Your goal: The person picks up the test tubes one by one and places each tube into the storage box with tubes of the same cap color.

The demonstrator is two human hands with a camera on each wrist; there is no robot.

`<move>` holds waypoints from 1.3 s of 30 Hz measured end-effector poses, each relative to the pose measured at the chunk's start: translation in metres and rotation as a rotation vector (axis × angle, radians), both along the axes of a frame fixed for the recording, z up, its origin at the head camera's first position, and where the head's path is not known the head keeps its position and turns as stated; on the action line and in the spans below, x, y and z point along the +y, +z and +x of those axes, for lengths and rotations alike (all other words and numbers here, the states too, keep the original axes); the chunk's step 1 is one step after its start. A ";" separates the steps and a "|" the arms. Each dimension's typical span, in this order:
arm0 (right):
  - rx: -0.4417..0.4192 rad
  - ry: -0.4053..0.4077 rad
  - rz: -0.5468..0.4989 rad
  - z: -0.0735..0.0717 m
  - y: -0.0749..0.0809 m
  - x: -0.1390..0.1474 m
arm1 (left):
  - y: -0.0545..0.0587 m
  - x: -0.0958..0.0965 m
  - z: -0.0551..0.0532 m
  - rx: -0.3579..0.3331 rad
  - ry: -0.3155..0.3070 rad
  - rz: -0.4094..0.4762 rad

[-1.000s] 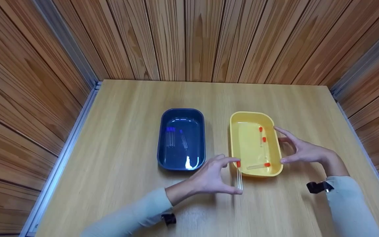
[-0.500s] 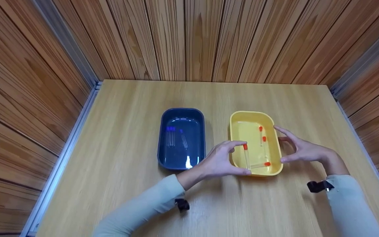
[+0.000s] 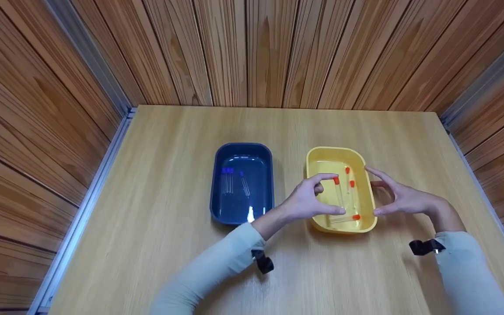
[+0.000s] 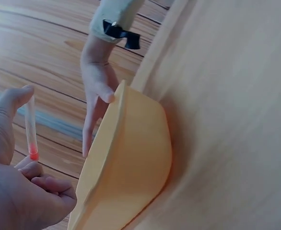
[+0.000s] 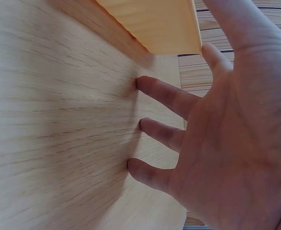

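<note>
My left hand (image 3: pixel 302 201) pinches a red-capped test tube (image 3: pixel 338 192) end to end, the forefinger on its cap and the thumb at its clear end. It holds the tube over the yellow tray (image 3: pixel 314 164); the left wrist view shows this tube (image 4: pixel 31 127) above the rim. Inside the tray lie three more red-capped tubes, among them a sideways tube (image 3: pixel 344 218) at the near end. Against the tray's right wall, my right hand (image 3: pixel 409 203) touches the rim with spread thumb and forefinger. In the right wrist view its other fingers (image 5: pixel 162 93) reach down to the tabletop.
Left of the yellow tray stands a dark blue tray (image 3: pixel 234 214) holding several blue-capped tubes (image 3: pixel 227 181). Both trays rest on a wooden table (image 3: pixel 155 188). Wood-panelled walls (image 3: pixel 252 52) enclose the table at the back and sides.
My left hand has carried the pinched tube forward and to the right, from the tray's near left corner to above its inside. My right hand has stayed at the tray's side.
</note>
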State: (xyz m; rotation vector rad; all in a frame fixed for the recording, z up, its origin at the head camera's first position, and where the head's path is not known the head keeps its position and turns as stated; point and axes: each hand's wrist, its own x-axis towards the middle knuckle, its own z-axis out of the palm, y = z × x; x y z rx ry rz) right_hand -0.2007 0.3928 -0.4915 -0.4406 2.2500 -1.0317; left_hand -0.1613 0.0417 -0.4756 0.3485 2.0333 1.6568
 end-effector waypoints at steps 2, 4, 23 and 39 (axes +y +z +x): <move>-0.004 0.001 -0.004 -0.001 0.000 0.000 | -0.001 0.004 -0.004 0.011 0.008 0.017; -0.007 0.002 -0.003 -0.001 0.000 0.000 | -0.001 0.009 -0.008 0.005 0.022 0.031; -0.001 0.004 -0.003 0.001 0.001 0.000 | -0.010 0.050 -0.039 -0.081 0.147 0.044; 0.008 0.018 0.010 0.000 0.001 0.001 | -0.012 0.075 -0.059 -0.257 0.261 -0.015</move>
